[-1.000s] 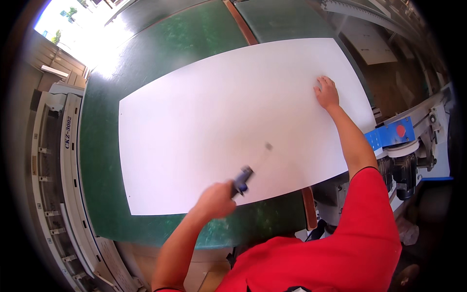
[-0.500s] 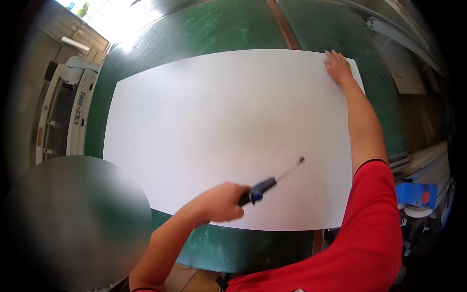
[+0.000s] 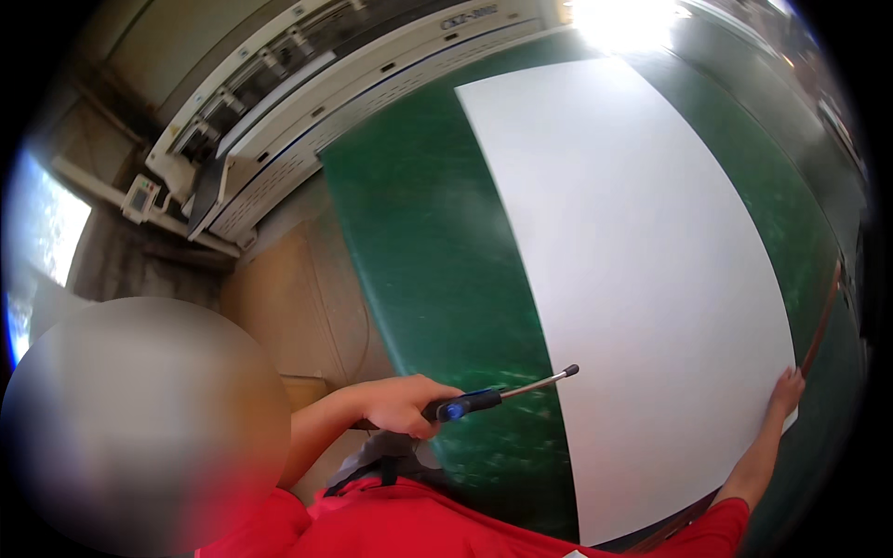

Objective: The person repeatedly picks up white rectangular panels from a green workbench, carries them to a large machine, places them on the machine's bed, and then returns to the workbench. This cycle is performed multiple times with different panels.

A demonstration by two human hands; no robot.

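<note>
Left hand [image 3: 405, 405] — clasped round a black-and-blue tool [image 3: 473, 403].
Its dark tip [image 3: 571, 370] overlaps the left edge of the white sheet [image 3: 642, 270] on the green table [image 3: 428, 251]; right hand [image 3: 787, 389] at the sheet's right edge — gripping or resting, cannot tell.

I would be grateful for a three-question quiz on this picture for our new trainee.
1. Which hand holds the black-and-blue tool?
2. True or false: the white sheet lies on the green table.
3. Where is the right hand?
a) on the tool's shaft
b) at the sheet's edge
c) at the middle of the sheet

Key:
1. The left hand.
2. True.
3. b
</note>
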